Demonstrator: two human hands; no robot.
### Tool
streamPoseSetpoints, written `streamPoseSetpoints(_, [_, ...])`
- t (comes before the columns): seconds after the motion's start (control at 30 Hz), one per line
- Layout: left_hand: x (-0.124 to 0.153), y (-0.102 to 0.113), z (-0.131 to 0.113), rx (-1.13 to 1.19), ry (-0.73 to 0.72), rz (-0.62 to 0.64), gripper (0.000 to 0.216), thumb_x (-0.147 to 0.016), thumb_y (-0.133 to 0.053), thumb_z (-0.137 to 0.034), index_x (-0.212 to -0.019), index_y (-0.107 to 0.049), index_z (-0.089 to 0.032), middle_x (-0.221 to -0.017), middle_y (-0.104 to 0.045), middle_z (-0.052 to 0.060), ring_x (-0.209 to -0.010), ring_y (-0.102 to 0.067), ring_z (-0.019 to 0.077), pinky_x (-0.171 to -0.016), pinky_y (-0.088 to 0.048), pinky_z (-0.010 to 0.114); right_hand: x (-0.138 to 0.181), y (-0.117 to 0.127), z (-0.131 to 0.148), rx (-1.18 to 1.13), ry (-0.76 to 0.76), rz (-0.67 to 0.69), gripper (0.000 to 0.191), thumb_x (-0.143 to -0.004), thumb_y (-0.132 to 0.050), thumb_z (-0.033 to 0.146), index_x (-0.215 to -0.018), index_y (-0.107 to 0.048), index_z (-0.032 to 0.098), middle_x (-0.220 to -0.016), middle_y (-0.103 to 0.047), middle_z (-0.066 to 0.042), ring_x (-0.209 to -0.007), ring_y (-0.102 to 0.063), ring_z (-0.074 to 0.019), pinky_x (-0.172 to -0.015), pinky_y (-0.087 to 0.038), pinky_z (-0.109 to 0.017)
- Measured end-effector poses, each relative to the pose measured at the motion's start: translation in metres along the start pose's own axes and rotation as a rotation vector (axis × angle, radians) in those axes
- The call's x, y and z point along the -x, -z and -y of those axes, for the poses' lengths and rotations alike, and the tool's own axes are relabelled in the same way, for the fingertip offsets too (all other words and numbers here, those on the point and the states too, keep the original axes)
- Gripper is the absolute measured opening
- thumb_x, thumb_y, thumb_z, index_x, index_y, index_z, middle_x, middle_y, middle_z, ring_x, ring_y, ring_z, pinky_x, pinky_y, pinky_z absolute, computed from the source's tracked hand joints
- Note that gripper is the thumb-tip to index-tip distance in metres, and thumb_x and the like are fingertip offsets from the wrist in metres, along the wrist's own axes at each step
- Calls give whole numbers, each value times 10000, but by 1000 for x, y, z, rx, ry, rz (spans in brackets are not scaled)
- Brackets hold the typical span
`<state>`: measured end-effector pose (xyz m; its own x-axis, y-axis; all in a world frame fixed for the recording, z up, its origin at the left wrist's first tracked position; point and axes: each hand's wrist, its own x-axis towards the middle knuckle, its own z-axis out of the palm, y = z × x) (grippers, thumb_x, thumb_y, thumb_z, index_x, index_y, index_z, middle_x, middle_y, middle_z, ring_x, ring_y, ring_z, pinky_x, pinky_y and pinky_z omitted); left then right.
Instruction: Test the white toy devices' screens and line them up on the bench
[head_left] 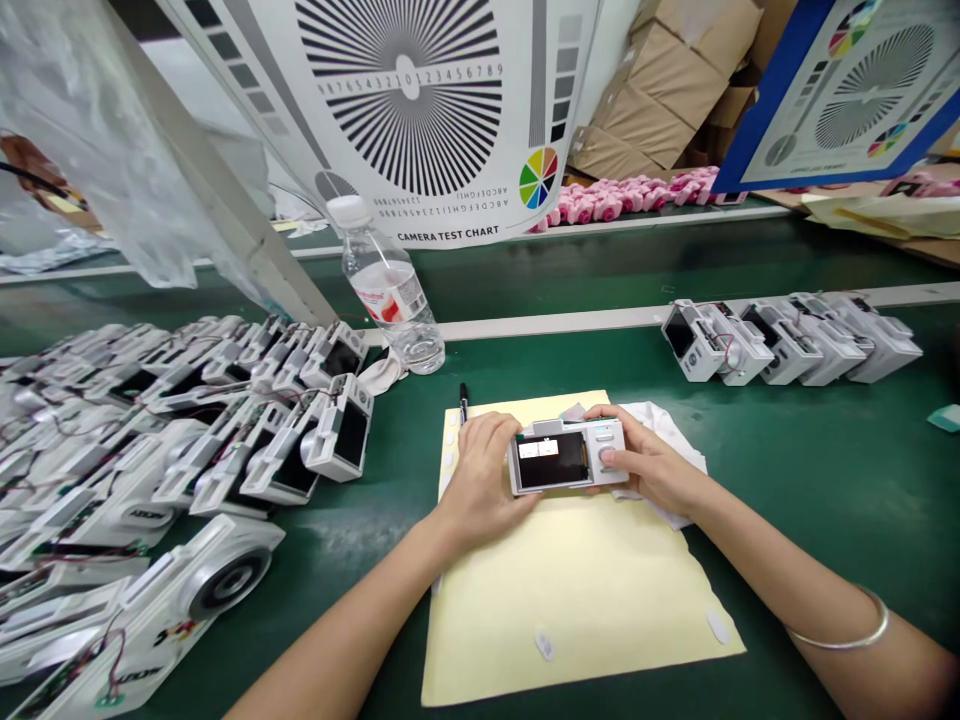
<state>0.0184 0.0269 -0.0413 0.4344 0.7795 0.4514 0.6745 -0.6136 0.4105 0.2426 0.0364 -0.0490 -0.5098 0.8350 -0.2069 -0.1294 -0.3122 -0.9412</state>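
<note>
A small white camera body (568, 456) with a dark rear screen lies screen-up on a pale yellow sheet (577, 590). My left hand (480, 478) grips its left end, fingers curled over the top edge. My right hand (651, 462) holds the right end, thumb pressed on the round buttons beside the screen. A white cloth (679, 440) lies under my right hand. A silver bangle (844, 630) circles my right wrist.
Several unfinished white camera bodies (172, 450) are heaped at the left and another row (787, 340) stands at the right. A water bottle (386, 285) stands behind the sheet, a black pen (463, 400) beside it. Test charts (420, 110) and cardboard boxes (667, 90) line the back.
</note>
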Motion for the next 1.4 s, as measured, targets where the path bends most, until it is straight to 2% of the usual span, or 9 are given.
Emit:
streamPoseSetpoints(0.13, [0, 0, 0, -5, -7, -2, 509, -622, -629, -210, -1049, -354, -183, -1042, -470, 88, -1013, -423, 252, -901, -323, 415, 1, -2, 1, -1, -5, -5, 371, -795, -534, 242, -1111, -401, 386, -1013, -509, 21, -763, -593, -113, -642, -523, -257])
streamPoseSetpoints(0.47, [-1, 0, 2, -4, 6, 6, 533, -619, -636, -213, -1067, -347, -186, -1056, -465, 84, -1023, -416, 251, -908, -319, 413, 0, 2, 5, -106, 49, 130, 571, -678, -578, 99, -1165, -362, 305, -1114, -505, -28, -1007, -540, -190, -816, -489, -352])
streamPoseSetpoints(0.6, [0, -1, 1, -1, 12, 3, 527, -622, -634, -216, -1063, -347, -191, -1052, -466, 80, -1015, -419, 250, -897, -326, 408, 0, 4, 4, -56, 46, 138, 557, -713, -544, 86, -1178, -348, 320, -1109, -518, -24, -963, -560, -160, -720, -497, -255])
streamPoseSetpoints(0.67, [0, 0, 1, 0, 7, 3, 522, -624, -626, -215, -1064, -345, -194, -1051, -464, 79, -1013, -419, 251, -894, -328, 411, 1, 3, 4, -53, 67, 142, 533, -721, -542, 83, -1162, -358, 320, -1127, -514, -21, -966, -556, -147, -724, -492, -243])
streamPoseSetpoints(0.8, [1, 0, 2, -4, 7, -9, 520, -620, -610, -195, -1067, -346, -193, -1056, -459, 80, -1020, -414, 250, -899, -328, 411, 2, 1, 5, -24, 93, 116, 546, -717, -570, 102, -1174, -353, 307, -1147, -502, -27, -1005, -534, -155, -782, -480, -273])
streamPoseSetpoints(1.03, [1, -1, 3, -8, 6, -12, 530, -621, -619, -201, -1074, -345, -189, -1057, -462, 82, -1025, -415, 249, -909, -324, 415, 0, 1, 6, -14, 12, 83, 465, -767, -575, 189, -1153, -366, 344, -1062, -526, 2, -810, -579, -97, -514, -421, -123])
streamPoseSetpoints(1.2, [0, -1, 2, -3, 16, -1, 522, -629, -620, -205, -1071, -341, -200, -1055, -466, 80, -1019, -421, 251, -904, -330, 418, 2, -4, 5, -3, -16, -9, 424, -760, -568, 179, -1102, -383, 351, -988, -551, 16, -748, -594, -98, -476, -399, -120])
streamPoseSetpoints(1.3, [0, -1, 2, -8, 18, 4, 526, -638, -615, -210, -1083, -334, -198, -1063, -464, 86, -1029, -420, 255, -906, -331, 421, 2, -7, 4, -20, -22, -41, 426, -743, -573, 176, -1088, -386, 340, -967, -566, 12, -743, -604, -115, -489, -418, -146])
streamPoseSetpoints(1.4, [0, -1, 2, -13, 10, -4, 529, -644, -610, -220, -1091, -328, -198, -1071, -459, 89, -1039, -415, 258, -904, -337, 421, 1, -6, 5, -30, -31, -34, 461, -734, -581, 176, -1114, -387, 351, -1025, -560, 8, -825, -611, -141, -615, -495, -229])
